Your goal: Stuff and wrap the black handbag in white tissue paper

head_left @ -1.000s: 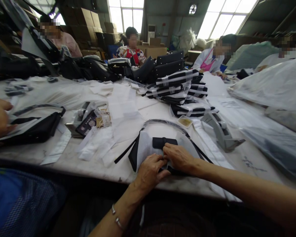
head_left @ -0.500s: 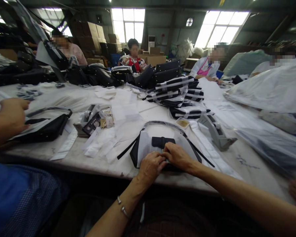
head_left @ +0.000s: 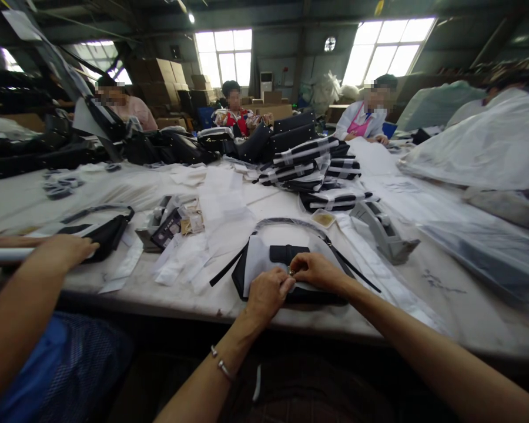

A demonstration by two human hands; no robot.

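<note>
A black handbag [head_left: 242,275] lies on the table before me, its front covered by a whitish sheet [head_left: 256,258] with a black flap tab [head_left: 284,253] showing on top. My right hand [head_left: 318,272] is closed in a pinch just below the tab, at a small gold-coloured metal piece [head_left: 291,272]. From the left, my left hand [head_left: 268,294] meets it with thumb and fingers pressed together; what these fingers hold is hidden. The bag's wrapped handle [head_left: 286,221] arches behind, and two black strap ends [head_left: 227,264] stick out sideways.
A grey tape dispenser [head_left: 385,232] and a small dish [head_left: 324,219] stand right of the bag. To the left is another dispenser [head_left: 154,226] with tags. A co-worker's arm [head_left: 48,264] reaches over a second black bag [head_left: 110,235]. Wrapped bags [head_left: 308,167] are piled behind.
My fingers have shifted slightly, and the gold-coloured piece now shows between them. The co-worker's hand at left has moved right and down onto their bag. The view has tilted a little.
</note>
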